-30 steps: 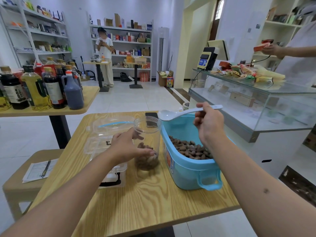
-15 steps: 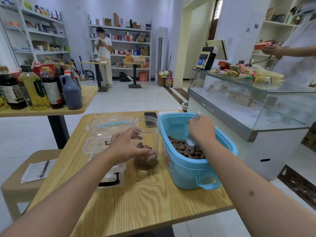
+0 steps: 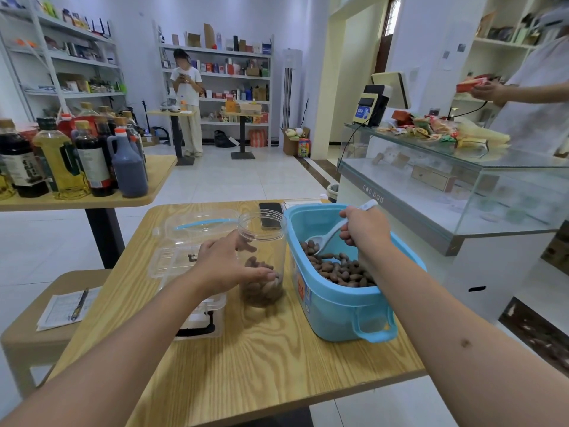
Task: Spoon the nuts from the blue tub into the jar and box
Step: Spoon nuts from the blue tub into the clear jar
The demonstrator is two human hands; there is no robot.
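Down among the brown nuts [image 3: 338, 268] in the blue plastic tub [image 3: 335, 306], our right hand [image 3: 365, 229] has its fingers curled round the white plastic spoon [image 3: 328, 238], whose bowl points left toward the clear plastic jar [image 3: 261, 257], just beside the tub, gripped by our left hand [image 3: 228, 263].

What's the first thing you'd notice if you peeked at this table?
The big blue tub on the table's right side, holding brown nuts. The right hand dips a white spoon into them. Just left of the tub stands a clear jar with some nuts at its bottom, gripped by the left hand.
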